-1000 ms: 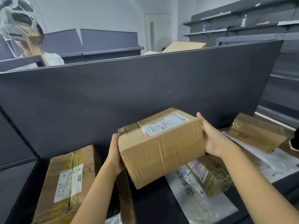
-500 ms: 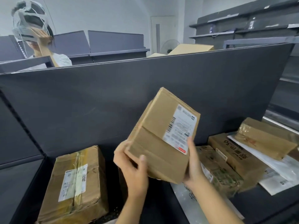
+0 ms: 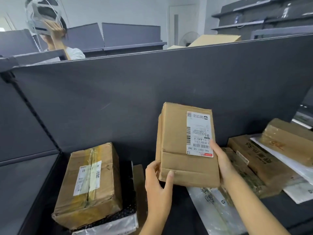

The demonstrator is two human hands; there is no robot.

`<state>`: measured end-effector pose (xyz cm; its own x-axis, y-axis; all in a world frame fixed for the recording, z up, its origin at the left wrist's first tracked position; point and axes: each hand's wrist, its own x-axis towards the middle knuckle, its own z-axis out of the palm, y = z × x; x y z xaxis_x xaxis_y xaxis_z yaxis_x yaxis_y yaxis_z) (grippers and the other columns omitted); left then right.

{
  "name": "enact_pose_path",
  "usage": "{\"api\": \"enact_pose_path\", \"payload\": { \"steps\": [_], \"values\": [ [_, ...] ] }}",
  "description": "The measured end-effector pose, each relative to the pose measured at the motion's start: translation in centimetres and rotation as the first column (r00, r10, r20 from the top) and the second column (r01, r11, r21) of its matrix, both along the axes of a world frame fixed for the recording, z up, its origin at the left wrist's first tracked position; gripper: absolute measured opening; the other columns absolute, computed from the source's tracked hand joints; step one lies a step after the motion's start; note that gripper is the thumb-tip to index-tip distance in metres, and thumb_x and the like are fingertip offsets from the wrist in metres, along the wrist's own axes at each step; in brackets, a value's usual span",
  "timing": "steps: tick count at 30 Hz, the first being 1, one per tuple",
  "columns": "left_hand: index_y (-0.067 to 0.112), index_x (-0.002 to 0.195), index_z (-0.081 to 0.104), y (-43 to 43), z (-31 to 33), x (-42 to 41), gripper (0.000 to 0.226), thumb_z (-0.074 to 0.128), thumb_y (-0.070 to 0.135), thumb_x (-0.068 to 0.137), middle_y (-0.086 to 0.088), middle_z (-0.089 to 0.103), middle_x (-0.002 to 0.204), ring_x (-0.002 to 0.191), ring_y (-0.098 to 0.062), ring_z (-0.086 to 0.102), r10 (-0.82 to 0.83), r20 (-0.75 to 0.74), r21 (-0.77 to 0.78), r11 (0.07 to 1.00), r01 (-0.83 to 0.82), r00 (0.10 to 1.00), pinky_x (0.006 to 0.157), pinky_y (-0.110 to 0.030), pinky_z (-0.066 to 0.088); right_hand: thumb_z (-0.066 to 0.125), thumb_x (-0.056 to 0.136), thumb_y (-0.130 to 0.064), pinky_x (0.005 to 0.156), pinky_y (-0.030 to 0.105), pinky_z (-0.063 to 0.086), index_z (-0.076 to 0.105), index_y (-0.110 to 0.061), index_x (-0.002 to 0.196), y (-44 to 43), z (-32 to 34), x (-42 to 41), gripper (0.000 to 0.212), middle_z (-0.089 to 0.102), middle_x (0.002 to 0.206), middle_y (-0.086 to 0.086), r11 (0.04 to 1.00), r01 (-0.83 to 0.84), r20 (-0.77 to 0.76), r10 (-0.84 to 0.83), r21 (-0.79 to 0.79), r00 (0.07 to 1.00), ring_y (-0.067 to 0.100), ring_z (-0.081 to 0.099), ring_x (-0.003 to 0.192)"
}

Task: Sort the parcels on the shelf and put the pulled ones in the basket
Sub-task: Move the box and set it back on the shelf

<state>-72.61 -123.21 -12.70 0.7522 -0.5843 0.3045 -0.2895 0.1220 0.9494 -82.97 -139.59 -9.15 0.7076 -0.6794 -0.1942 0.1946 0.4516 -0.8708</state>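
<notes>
I hold a flat brown cardboard parcel (image 3: 186, 143) upright in front of the dark grey back panel of the shelf (image 3: 152, 92), lifted clear of the parcels lying below. My left hand (image 3: 157, 180) grips its lower left corner, thumb pressed on the front face and fingers curled behind. My right hand (image 3: 221, 161) grips the lower right edge, thumb lying beside the bottom of the white shipping label (image 3: 199, 134), which faces me with its text turned sideways. I judge this to be the checking step: reading the label to decide whether this parcel gets pulled. To do it well, I should keep both grips low on the corners so the barcode stays uncovered, slide my right thumb off the label's edge, and tilt the face squarely toward my eyes. Beneath, a taped brown cardboard box (image 3: 88, 184) rests on the left of the shelf, and a printed brown carton (image 3: 257, 160) lies to the right near a clear plastic mailer bag (image 3: 211, 206). The basket is out of view, so I should find it before I let go.
</notes>
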Motion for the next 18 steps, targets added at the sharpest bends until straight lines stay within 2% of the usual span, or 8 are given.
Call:
{"api": "enact_pose_path", "payload": {
  "steps": [2, 4, 6, 9, 11, 13, 16, 18],
  "values": [
    [0.04, 0.119, 0.044, 0.2, -0.7, -0.3, 0.05, 0.058, 0.058, 0.074, 0.012, 0.059, 0.119, 0.109, -0.001, 0.058, -0.114, -0.133, 0.08, 0.989, 0.126, 0.985, 0.088, -0.022, 0.05, 0.045, 0.09, -0.051, 0.078, 0.035, 0.054, 0.067, -0.02, 0.11, -0.3, -0.5, -0.4, 0.044, 0.075, 0.101, 0.005, 0.999, -0.049, -0.094, 0.05, 0.008, 0.994, 0.02, 0.073, 0.089],
    [0.036, 0.119, 0.045, 0.4, -1.3, -0.5, 0.039, 0.059, 0.047, 0.084, 0.011, 0.062, 0.117, 0.107, 0.002, 0.059, -0.186, -0.238, 0.183, 0.955, 0.232, 0.953, 0.08, -0.014, 0.048, 0.05, 0.087, -0.052, 0.089, 0.04, 0.051, 0.066, -0.02, 0.117, -0.5, -1.7, -0.7, 0.046, 0.072, 0.109, 0.007, 0.998, -0.063, -0.142, 0.065, 0.019, 0.988, 0.024, 0.07, 0.099],
    [0.029, 0.11, 0.049, 0.6, -2.0, -0.4, 0.036, 0.058, 0.047, 0.081, 0.01, 0.065, 0.108, 0.103, -0.001, 0.061, -0.19, -0.356, 0.241, 0.927, 0.286, 0.915, 0.082, -0.019, 0.049, 0.052, 0.089, -0.047, 0.088, 0.039, 0.051, 0.065, -0.019, 0.119, -0.3, -3.2, -0.9, 0.043, 0.073, 0.107, 0.007, 0.998, -0.054, -0.188, 0.06, 0.037, 0.98, 0.023, 0.07, 0.097],
    [0.025, 0.102, 0.05, 0.9, -3.2, 0.3, 0.047, 0.061, 0.057, 0.069, 0.004, 0.067, 0.105, 0.104, -0.012, 0.062, -0.154, -0.519, 0.265, 0.907, 0.329, 0.841, 0.097, -0.038, 0.049, 0.056, 0.087, -0.046, 0.081, 0.033, 0.053, 0.06, -0.022, 0.123, 0.5, -5.6, -0.7, 0.044, 0.074, 0.105, 0.001, 0.999, -0.029, -0.256, 0.04, 0.046, 0.966, 0.017, 0.071, 0.095],
    [0.025, 0.104, 0.049, 1.1, -4.4, 0.7, 0.04, 0.062, 0.05, 0.076, 0.001, 0.065, 0.11, 0.107, -0.015, 0.06, -0.119, -0.58, 0.284, 0.897, 0.338, 0.806, 0.099, -0.041, 0.048, 0.065, 0.074, -0.056, 0.098, 0.039, 0.047, 0.053, -0.03, 0.132, 1.1, -7.1, -0.3, 0.065, 0.069, 0.117, -0.003, 0.998, -0.017, -0.3, 0.033, 0.056, 0.953, 0.018, 0.063, 0.111],
    [0.025, 0.105, 0.049, 1.3, -6.0, 1.2, 0.023, 0.06, 0.038, 0.089, -0.001, 0.064, 0.112, 0.108, -0.017, 0.059, -0.07, -0.626, 0.282, 0.908, 0.309, 0.777, 0.099, -0.042, 0.046, 0.067, 0.069, -0.06, 0.108, 0.042, 0.038, 0.053, -0.034, 0.131, 1.4, -8.6, 0.2, 0.069, 0.066, 0.122, -0.007, 0.999, -0.032, -0.306, 0.04, 0.031, 0.951, 0.016, 0.057, 0.118],
    [0.025, 0.099, 0.051, 1.5, -8.3, 1.9, 0.017, 0.062, 0.032, 0.088, -0.006, 0.066, 0.108, 0.105, -0.022, 0.061, 0.031, -0.677, 0.305, 0.921, 0.241, 0.736, 0.094, -0.041, 0.045, 0.051, 0.092, -0.042, 0.084, 0.026, 0.046, 0.055, -0.034, 0.121, 2.5, -10.0, 1.2, 0.031, 0.065, 0.108, -0.016, 0.997, -0.059, -0.324, 0.042, -0.044, 0.945, 0.004, 0.058, 0.102],
    [0.02, 0.097, 0.051, 1.6, -9.4, 2.3, 0.025, 0.066, 0.029, 0.079, -0.009, 0.067, 0.101, 0.102, -0.026, 0.062, 0.108, -0.703, 0.34, 0.919, 0.2, 0.703, 0.084, -0.038, 0.043, 0.048, 0.096, -0.033, 0.072, 0.02, 0.045, 0.055, -0.036, 0.113, 2.9, -10.8, 1.8, 0.018, 0.063, 0.101, -0.018, 0.995, -0.083, -0.341, 0.06, -0.052, 0.938, -0.001, 0.058, 0.092]
  ]
}}
